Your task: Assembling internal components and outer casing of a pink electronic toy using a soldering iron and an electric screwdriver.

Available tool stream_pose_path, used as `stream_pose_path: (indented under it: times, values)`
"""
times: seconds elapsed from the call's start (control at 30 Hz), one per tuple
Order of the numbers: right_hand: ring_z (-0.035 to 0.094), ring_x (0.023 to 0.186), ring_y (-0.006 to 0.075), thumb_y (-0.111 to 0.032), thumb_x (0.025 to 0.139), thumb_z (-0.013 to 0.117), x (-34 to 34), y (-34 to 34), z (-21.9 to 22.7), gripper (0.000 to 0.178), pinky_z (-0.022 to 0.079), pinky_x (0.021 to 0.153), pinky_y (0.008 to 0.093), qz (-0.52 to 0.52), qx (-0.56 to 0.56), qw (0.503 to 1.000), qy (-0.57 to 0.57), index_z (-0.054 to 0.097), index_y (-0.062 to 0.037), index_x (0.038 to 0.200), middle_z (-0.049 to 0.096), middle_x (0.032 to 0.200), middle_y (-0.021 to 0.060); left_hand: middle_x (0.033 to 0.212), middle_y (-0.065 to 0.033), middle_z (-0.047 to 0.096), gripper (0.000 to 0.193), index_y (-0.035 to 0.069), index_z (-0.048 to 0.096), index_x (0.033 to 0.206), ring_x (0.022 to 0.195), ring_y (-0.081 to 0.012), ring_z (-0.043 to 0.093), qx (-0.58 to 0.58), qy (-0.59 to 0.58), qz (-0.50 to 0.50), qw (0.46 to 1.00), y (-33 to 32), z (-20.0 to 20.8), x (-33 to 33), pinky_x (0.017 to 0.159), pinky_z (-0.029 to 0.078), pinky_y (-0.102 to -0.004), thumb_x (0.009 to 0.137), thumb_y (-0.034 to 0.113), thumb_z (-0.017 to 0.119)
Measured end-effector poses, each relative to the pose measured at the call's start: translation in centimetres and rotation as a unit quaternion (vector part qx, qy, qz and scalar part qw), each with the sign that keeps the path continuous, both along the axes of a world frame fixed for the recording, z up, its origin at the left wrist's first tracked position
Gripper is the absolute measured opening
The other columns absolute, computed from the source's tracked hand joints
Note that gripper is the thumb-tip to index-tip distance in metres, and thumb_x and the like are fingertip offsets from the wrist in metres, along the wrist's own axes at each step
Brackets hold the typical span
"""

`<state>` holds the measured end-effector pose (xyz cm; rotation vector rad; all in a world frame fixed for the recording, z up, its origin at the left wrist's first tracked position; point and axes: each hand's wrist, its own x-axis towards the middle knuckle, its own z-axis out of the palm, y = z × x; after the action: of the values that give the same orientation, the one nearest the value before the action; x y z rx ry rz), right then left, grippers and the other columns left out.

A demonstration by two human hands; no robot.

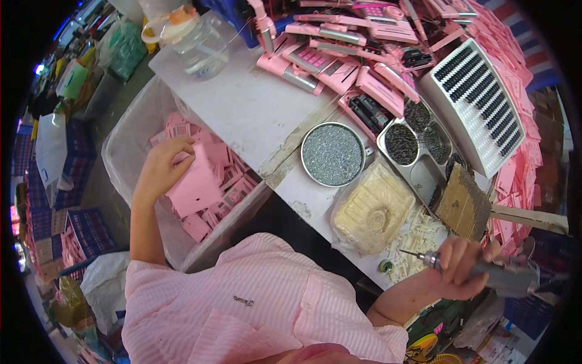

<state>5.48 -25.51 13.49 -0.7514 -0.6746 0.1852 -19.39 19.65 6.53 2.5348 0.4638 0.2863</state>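
Note:
My left hand [165, 167] is over the bin at the left, its fingers curled at the edge of a flat pink plastic panel [195, 188]. Beneath that panel lie many smaller pink plastic parts [233, 193]. Away to the right, my right hand [464, 267] is wrapped around a grey electric screwdriver [506, 278]. Its thin bit [412, 252] points left, above white plastic pieces [418, 233] on the table. Beside the bit lies a small green roll [385, 266].
The bin [130, 136] has a see-through liner. On the table [212, 109] stand a bowl of small metal screws [332, 155], a metal tray of dark screws [418, 176], a bagged yellowish block [373, 209], a white rack [479, 109], cardboard [464, 206], a water jug [200, 51] and piled pink devices [339, 51].

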Motion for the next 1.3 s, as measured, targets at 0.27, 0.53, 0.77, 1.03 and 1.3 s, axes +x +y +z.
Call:
stream_pose_path:
  times: [0.27, 0.53, 0.77, 1.03, 1.3]
  values:
    - [0.060, 0.074, 0.0183, -0.023, 0.086, 0.078, 2.0, -0.4, -1.5, 0.064, 0.051, 0.082, 0.0386, -0.184, -0.240, 0.953, 0.006, 0.044, 0.0013, 0.134, 0.061, 0.083, 0.0087, 0.088, -0.0129, 0.070, 0.011, -0.001, 0.068, 0.091, 0.081, -0.0277, 0.069, -0.012, -0.275, -0.132, 0.952, -5.2, 1.8, 21.0, 0.072, 0.053, -0.0355, 0.086, 0.008, 0.072]
    - [0.060, 0.111, 0.0254, -0.014, 0.085, 0.075, 2.1, -0.8, -1.3, 0.083, 0.046, 0.101, 0.0402, -0.288, -0.297, 0.910, 0.000, 0.028, 0.0019, 0.151, 0.062, 0.113, 0.0159, 0.094, -0.0115, 0.071, 0.027, 0.011, 0.071, 0.104, 0.092, -0.0310, 0.069, 0.438, -0.224, -0.063, 0.868, -6.5, 0.3, 51.2, 0.079, 0.055, -0.0458, 0.085, 0.029, 0.069]
    - [0.050, 0.130, 0.0301, -0.010, 0.085, 0.073, 1.1, -3.2, -1.9, 0.083, 0.042, 0.107, 0.0419, -0.473, -0.341, 0.807, -0.093, 0.028, -0.0009, 0.154, 0.041, 0.147, 0.0167, 0.104, -0.0094, 0.076, 0.024, 0.013, 0.074, 0.105, 0.093, -0.0287, 0.075, 0.413, -0.081, -0.144, 0.896, -8.0, 4.3, 55.7, 0.072, 0.057, -0.0465, 0.096, 0.029, 0.058]
    - [0.063, 0.102, 0.0213, -0.005, 0.090, 0.067, -0.1, -3.4, -3.8, 0.029, 0.049, 0.093, 0.0351, -0.365, -0.313, 0.869, -0.119, 0.061, 0.0039, 0.117, 0.064, 0.111, 0.0138, 0.090, -0.0118, 0.077, 0.030, 0.013, 0.078, 0.099, 0.067, -0.0270, 0.070, -0.117, -0.146, -0.185, 0.965, 1.9, 15.9, 49.4, 0.064, 0.055, -0.0409, 0.089, 0.039, 0.066]
    - [0.064, 0.103, 0.0203, -0.048, 0.104, 0.049, 5.1, -1.9, -9.5, 0.058, 0.053, 0.086, 0.0360, 0.095, -0.106, 0.934, 0.329, 0.044, -0.0080, 0.146, 0.057, 0.136, 0.0091, 0.094, -0.0025, 0.073, 0.029, 0.001, 0.072, 0.110, 0.083, -0.0083, 0.063, -0.331, 0.078, -0.385, 0.858, -16.8, 7.1, 33.0, 0.073, 0.050, -0.0236, 0.096, 0.024, 0.062]
